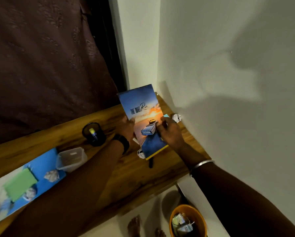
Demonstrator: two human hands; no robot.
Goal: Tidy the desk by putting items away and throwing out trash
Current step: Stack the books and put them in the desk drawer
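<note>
The right forearm (237, 194), a silver bangle (201, 164) at its wrist, stretches across the near edge of the desk (143, 177); the right hand (170, 132) curls its fingers over the right edge of the book (141, 106) and seems to pinch the cover there; the left hand (126, 127), a dark watch (122, 142) behind it, grips the opposite edge. The book is tilted up at the desk's far corner by the wall, its lower end down near the wood. I'd judge it a light, stiff paperback; the glossy cover may slip, so a hold on both long edges suits it. Just beside it lies a crumpled paper ball (176, 118); further left stands a black pen cup (93, 134); on the floor sits an orange bin (201, 218) with trash inside.
</note>
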